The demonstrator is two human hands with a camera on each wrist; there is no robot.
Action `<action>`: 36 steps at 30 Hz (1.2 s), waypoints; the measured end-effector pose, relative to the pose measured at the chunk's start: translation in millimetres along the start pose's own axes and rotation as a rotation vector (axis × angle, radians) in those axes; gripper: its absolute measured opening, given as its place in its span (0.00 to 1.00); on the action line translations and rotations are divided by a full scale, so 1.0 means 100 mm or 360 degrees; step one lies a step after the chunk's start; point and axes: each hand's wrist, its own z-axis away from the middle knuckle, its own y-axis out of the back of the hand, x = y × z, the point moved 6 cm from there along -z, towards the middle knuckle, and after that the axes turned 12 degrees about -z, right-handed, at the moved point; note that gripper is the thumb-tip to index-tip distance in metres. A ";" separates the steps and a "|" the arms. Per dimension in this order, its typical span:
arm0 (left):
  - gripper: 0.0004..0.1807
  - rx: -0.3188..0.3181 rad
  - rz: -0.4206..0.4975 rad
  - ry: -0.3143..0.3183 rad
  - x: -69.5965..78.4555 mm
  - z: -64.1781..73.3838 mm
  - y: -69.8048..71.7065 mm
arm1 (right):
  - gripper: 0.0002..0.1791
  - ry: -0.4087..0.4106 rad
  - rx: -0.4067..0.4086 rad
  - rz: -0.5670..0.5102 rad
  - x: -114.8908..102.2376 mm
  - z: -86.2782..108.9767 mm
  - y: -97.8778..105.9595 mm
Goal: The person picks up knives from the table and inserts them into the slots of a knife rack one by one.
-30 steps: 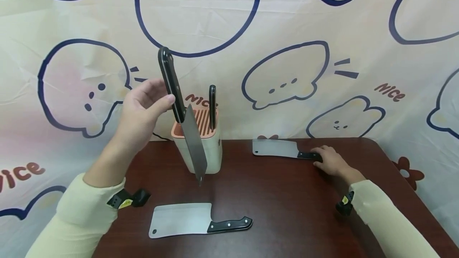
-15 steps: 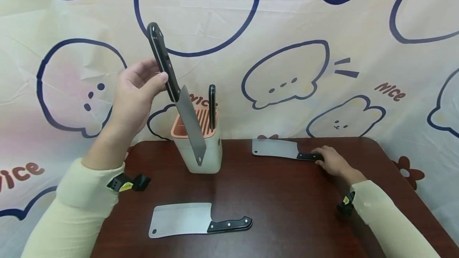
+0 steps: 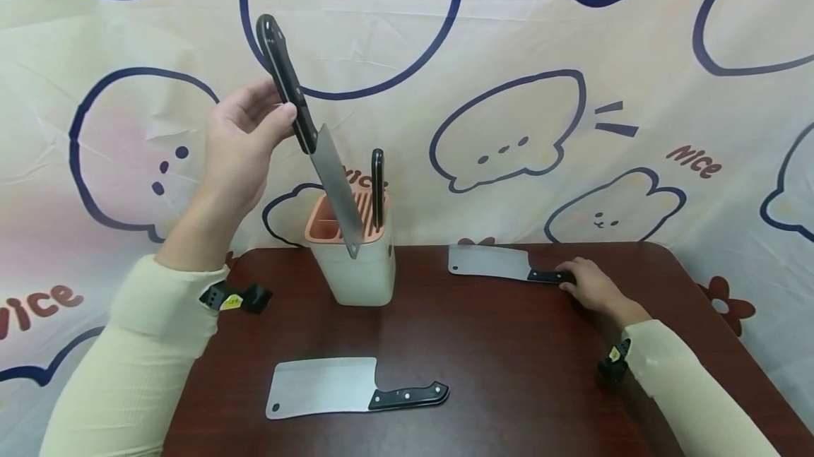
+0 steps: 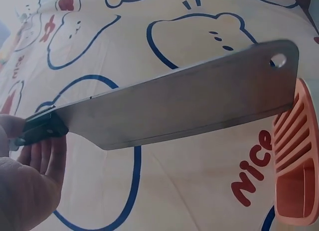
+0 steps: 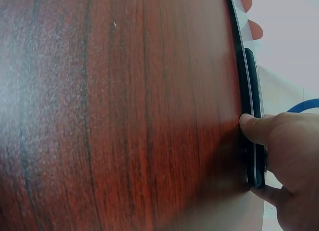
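My left hand pinches the black handle of a cleaver between thumb and fingers. Its blade slants down, with the tip in front of the knife block's slotted pink top in the head view. In the left wrist view the broad blade with a corner hole reaches toward the pink top; whether they touch I cannot tell. At the back right, my right hand grips the handle of a second cleaver lying on the table. The right wrist view has thumb and fingers around that black handle.
A third cleaver lies flat near the table's front, handle to the right. One black-handled knife stands in the block's slots. The brown table backs onto a printed cloth.
My left hand has risen with its cleaver, bringing the blade tip from below the block's front up to near its top rim. The right hand stays on the handle of its cleaver.
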 end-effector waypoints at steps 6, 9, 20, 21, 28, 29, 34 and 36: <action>0.18 0.0021 0.0001 -0.0027 -0.11 -0.12 0.00 | 0.18 -0.0008 -0.0014 -0.0005 0.01 -0.01 -0.02; 0.19 0.0017 -0.0008 -0.0008 -0.18 -0.16 -0.02 | 0.19 -0.0009 -0.0021 -0.0009 0.01 0.00 -0.02; 0.19 0.0005 -0.0147 0.0021 -0.31 -0.22 -0.09 | 0.18 -0.0010 -0.0029 -0.0004 0.06 0.06 0.03; 0.19 0.0006 -0.0164 0.0025 -0.32 -0.22 -0.09 | 0.17 -0.0005 -0.0031 -0.0007 0.06 0.06 0.03; 0.21 -0.0002 -0.0304 0.0079 -0.42 -0.22 -0.10 | 0.14 0.0041 -0.0056 -0.0028 0.06 0.08 0.04; 0.21 -0.0009 -0.0323 0.0090 -0.44 -0.22 -0.11 | 0.13 0.0041 -0.0062 -0.0031 0.07 0.08 0.05; 0.22 -0.0079 -0.0443 0.0107 -0.55 -0.20 -0.14 | 0.12 0.0008 -0.0143 -0.0067 0.08 0.13 0.09; 0.22 -0.0106 -0.0479 0.0107 -0.59 -0.19 -0.16 | 0.11 -0.0029 -0.0182 -0.0110 0.08 0.16 0.13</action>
